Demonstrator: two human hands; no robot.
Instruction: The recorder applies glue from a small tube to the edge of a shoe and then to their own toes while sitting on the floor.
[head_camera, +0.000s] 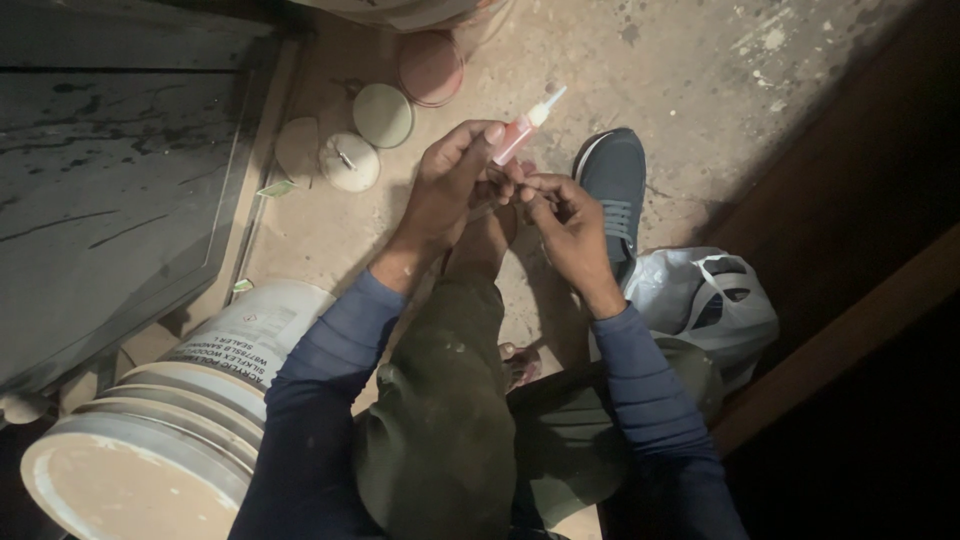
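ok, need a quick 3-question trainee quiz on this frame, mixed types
1. True or false: the left hand holds the pink tube with its white tip pointing up and away from the person.
2. What lies just beyond the right hand on the floor? A) blue shoe B) hammer C) brush
3. Fill in: the big white bucket lies on its ____ at the person's left.

Key: 1 true; 2 A, the blue shoe; 3 side.
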